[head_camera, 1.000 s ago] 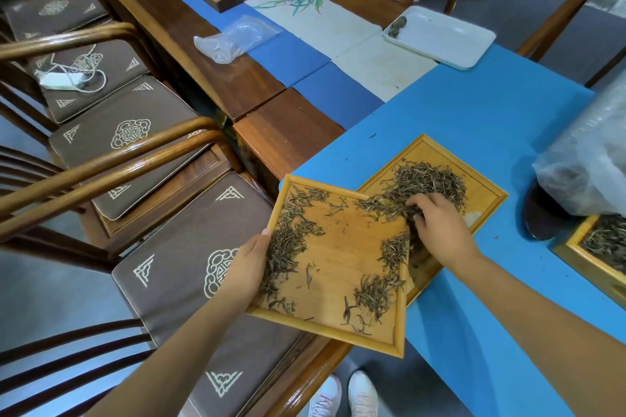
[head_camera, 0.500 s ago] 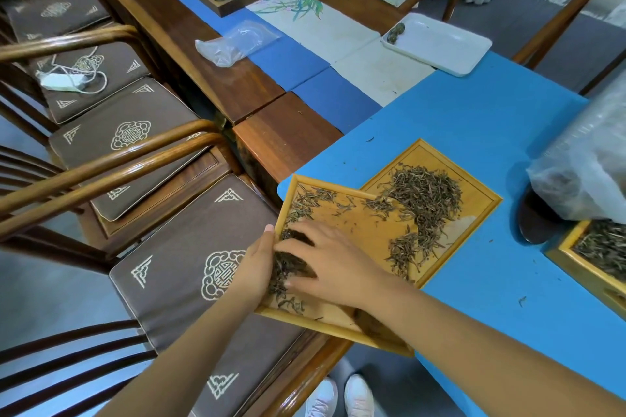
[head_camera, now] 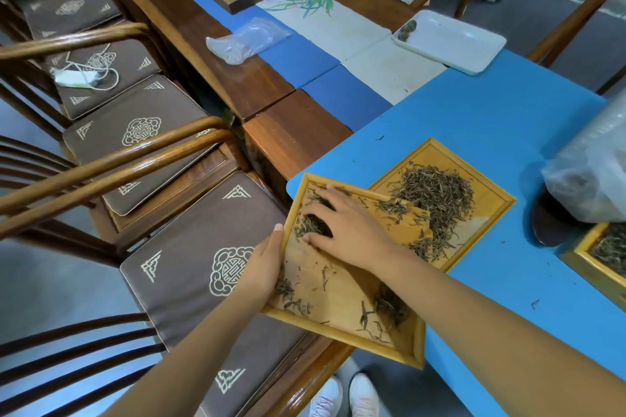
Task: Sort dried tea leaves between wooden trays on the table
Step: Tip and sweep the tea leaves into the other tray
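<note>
My left hand (head_camera: 262, 262) grips the left rim of a light wooden tray (head_camera: 342, 288), holding it tilted over the table's front edge. Its far right corner overlaps a second wooden tray (head_camera: 491, 210) that lies flat on the blue table cover. My right hand (head_camera: 342, 223) rests palm down inside the held tray near its far left corner, fingers spread over a clump of dried tea leaves (head_camera: 310, 225). Small patches of leaves remain along that tray's near edge. A large pile of dried tea leaves (head_camera: 437, 196) fills the flat tray.
A third wooden tray with leaves (head_camera: 606, 247) sits at the right edge beside a clear plastic bag (head_camera: 589, 176) and a dark saucer (head_camera: 548, 223). A white tray (head_camera: 450, 41) and a small plastic bag (head_camera: 244, 41) lie farther back. Wooden chairs with brown cushions (head_camera: 189, 267) stand left.
My right hand left the flat tray's pile, crossed to the held tray's left side, then slid up toward its far corner, pushing leaves. The left hand kept its grip.
</note>
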Demonstrator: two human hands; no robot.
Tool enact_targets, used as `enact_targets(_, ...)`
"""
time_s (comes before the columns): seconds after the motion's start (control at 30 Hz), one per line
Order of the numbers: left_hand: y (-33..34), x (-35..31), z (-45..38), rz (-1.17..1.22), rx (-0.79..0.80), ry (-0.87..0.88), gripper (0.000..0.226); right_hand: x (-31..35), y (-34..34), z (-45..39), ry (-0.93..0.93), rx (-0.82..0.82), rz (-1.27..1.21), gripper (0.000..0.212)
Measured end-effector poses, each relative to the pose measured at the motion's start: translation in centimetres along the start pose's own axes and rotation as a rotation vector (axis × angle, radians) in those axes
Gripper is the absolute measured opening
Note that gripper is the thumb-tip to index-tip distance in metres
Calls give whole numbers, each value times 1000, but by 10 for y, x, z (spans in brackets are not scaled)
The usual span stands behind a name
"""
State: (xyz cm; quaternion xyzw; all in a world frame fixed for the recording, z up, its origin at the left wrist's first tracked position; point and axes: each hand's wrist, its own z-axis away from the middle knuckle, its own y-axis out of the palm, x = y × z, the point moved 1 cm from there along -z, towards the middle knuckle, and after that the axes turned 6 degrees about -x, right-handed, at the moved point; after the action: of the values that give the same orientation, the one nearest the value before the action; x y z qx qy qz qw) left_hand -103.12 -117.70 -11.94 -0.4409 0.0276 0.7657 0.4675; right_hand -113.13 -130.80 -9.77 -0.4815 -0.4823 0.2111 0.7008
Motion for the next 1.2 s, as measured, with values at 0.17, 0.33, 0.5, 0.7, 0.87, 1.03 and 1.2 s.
enact_targets(0.17,-4,5,-3,-16,10,-9,44,-12,-6,2,-1,-46,72,43)
enact_targets(0.33,-10,6,-6,-4,-51,-20,43,-32,-7,16,38,-79,96,40)
enact_targets(0.5,-14,6,-10,-52,1,10,52,-58,-11,32,106,-91,114,39)
enact_targets(0.7,-15,5,-12,-65,1,36,52,-83,-17,47,210,-121,98,37)
enact_targets(0.87,-14,8,-13,-114,-34,52,45,-100,-19,56,308,-161,87,31)
enact_targets(1.03,-14,7,-12,-112,-20,73,47,-97,-29,65,308,-187,102,31)
enact_targets(1.2,-14,3,-13,-99,-21,88,49,-53,-29,88,91,-146,126,34)
